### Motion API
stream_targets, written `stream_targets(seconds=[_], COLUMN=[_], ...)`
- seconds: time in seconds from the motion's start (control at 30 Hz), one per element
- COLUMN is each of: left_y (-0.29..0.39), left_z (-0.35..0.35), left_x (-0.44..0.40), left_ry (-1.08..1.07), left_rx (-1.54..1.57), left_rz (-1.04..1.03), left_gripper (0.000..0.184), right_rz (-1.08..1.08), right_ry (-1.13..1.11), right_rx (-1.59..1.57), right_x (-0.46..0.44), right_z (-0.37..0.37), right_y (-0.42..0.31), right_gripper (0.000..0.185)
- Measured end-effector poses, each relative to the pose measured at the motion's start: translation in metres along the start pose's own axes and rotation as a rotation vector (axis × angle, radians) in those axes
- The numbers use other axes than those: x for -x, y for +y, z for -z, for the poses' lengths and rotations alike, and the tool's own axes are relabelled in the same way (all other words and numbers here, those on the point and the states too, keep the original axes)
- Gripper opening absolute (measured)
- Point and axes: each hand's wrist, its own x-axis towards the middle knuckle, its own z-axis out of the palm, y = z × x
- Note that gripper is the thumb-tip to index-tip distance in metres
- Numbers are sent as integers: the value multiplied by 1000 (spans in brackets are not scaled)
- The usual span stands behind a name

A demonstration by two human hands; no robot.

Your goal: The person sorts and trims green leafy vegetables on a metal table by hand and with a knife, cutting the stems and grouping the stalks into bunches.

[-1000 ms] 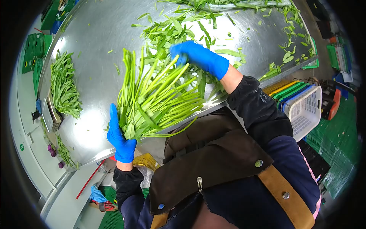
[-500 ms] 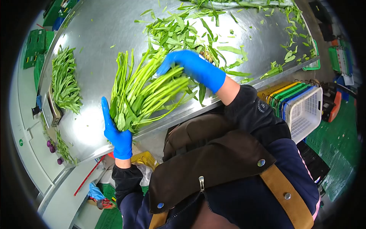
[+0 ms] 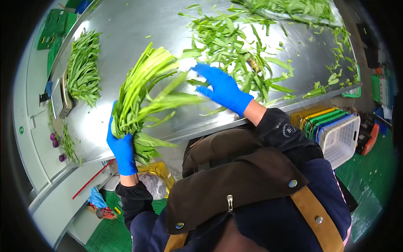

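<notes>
2 blue gloves (image 3: 226, 89), black cuffs (image 3: 272, 126), brown apron (image 3: 252, 187).

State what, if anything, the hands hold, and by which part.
The left hand holds a bunch of greens by its leafy part; the right hand holds nothing.

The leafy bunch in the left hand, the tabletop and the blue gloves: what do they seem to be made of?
Leafy bunch: plant matter, with smooth green stalks and leaves.
Tabletop: metal, perhaps stainless steel; grey and fairly smooth, judging by its bright, blurred reflections.
Blue gloves: probably thin rubber, perhaps nitrile; even in colour and close-fitting.
</notes>
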Motion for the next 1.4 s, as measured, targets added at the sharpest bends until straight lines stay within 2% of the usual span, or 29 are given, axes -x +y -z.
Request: stream_targets(seconds=[0.03,0.07,0.1,0.17,0.23,0.3,0.37,0.43,0.5,0.57,0.6,0.63,0.7,0.73,0.77,0.83,0.9,0.97,1.0,1.03,1.1,1.13,1.17,1.23,1.27,1.3,1.37,1.4], left_y=[-7,-12,-16,-10,-11,-22,-30,-35,-41,-37,-34,-32,-37,-38,-38,-32,-25,-19,-16,-12,-3,0,2,1,2,3,9,10], left_z=[18,32,43,53,65,73,76,77,75,70,66,65,63,61,58,54,51,45,42,36,19,12,8,-1,-6,-14,-24,-26], left_x=[-4,-8,-10,-9,-9,-11,-12,-12,-12,-11,-9,-9,-11,-11,-10,-6,2,9,12,15,17,17,18,19,20,19,18,18], left_ry=[2,18,33,59,73,61,21,-14,-24,-42,-59,-77,-97,-100,-100,-105,-96,-94,-91,-92,-78,-75,-66,-55,-46,-35,-26,-40], left_rx=[72,103,136,135,73,92,153,154,43,46,19,-12,-34,-55,-77,-63,-34,21,30,42,31,-30,-93,-108,-148,-182,-184,-164], left_rz=[146,186,229,246,266,278,250,218,77,41,4,-37,-86,-72,-55,-71,-13,-21,-20,-21,-20,-71,-119,-138,-156,-177,-193,-168], left_gripper=[61,60,59,56,55,56,57,62,60,65,65,65,65,65,65,65,66,67,67,66,67,66,65,62,61,60,59,60], right_rz=[98,48,225,-263,-449,-293,-169,-83,-94,-275,-245,-175,-168,-61,-66,-224,-200,-321,-205,-201,-206,-68,-69,-61,-86,-90,-173,-199], right_ry=[-152,-276,-145,102,-16,-35,-28,-21,-52,35,-67,-317,-526,-405,-408,-551,-286,-219,-139,-137,-482,-291,-289,-374,-348,-341,-191,-191], right_rx=[42,52,110,-70,-245,-519,-536,-192,-162,-463,-364,-285,-4,83,85,91,-3,-206,-300,-303,12,73,71,-244,-424,-421,-474,-716], right_x=[0,-3,-2,-18,-45,-60,-66,-63,-64,-69,-72,-71,-68,-64,-61,-66,-60,-68,-68,-71,-74,-66,-67,-69,-67,-66,-61,-59], right_z=[-10,-12,-26,-23,16,19,7,3,-3,-1,7,11,10,-8,-11,-1,12,23,23,25,32,22,21,20,16,10,-1,4], right_y=[2,7,41,43,-4,-46,-84,-109,-113,-107,-106,-110,-138,-133,-124,-129,-111,-101,-100,-108,-127,-118,-116,-115,-118,-115,-103,-100], right_gripper=[59,52,43,39,40,47,49,51,51,54,59,45,57,67,67,68,67,62,58,58,58,58,58,66,58,58,44,40])
